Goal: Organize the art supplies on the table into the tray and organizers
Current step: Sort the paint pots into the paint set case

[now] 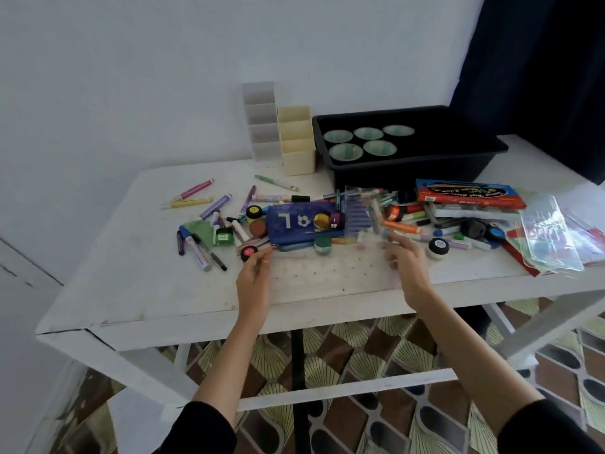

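Markers, pens and small paint jars lie in a heap across the middle of the white table (163, 290). My left hand (253, 276) pinches a red-lidded paint jar (248, 253) in its fingertips, just left of a blue pencil case (294, 224). My right hand (406, 263) is open, and its fingertips reach the near corner of a blurred clear plastic case (360, 211) with purple sticks in it. A black tray (425, 162) at the back holds several green-lined cups. Left of it stand a cream organizer (296, 149) and a clear organizer (262, 126).
A red box of art supplies (468, 194) and clear plastic sleeves (550, 237) lie at the right end of the table. A white wall runs behind, and a dark curtain (540, 77) hangs at the back right. Bare tabletop lies along the front edge.
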`<action>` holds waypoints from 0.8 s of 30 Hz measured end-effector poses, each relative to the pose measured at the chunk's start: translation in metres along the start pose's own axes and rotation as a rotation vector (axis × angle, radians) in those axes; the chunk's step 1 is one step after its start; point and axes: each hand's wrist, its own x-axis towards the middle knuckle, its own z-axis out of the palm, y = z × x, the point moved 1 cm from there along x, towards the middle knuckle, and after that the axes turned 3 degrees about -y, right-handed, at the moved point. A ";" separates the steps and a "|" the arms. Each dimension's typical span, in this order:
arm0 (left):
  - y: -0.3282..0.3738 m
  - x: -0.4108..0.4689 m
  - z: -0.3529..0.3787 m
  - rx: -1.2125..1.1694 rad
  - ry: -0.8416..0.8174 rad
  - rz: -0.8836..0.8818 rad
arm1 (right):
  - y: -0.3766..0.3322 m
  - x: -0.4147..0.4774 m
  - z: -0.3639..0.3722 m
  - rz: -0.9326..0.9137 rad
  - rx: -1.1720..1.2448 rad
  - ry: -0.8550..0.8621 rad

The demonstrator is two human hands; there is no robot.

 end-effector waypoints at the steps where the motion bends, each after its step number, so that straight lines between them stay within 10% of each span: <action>1: 0.000 -0.001 -0.001 -0.001 -0.005 0.008 | -0.004 0.000 0.000 0.015 0.053 0.013; 12: 0.000 -0.005 -0.003 -0.050 0.001 0.013 | -0.035 0.013 0.008 -0.033 0.117 0.304; 24: 0.002 -0.008 0.000 -0.087 0.032 0.012 | -0.055 0.070 0.112 0.035 -0.001 0.008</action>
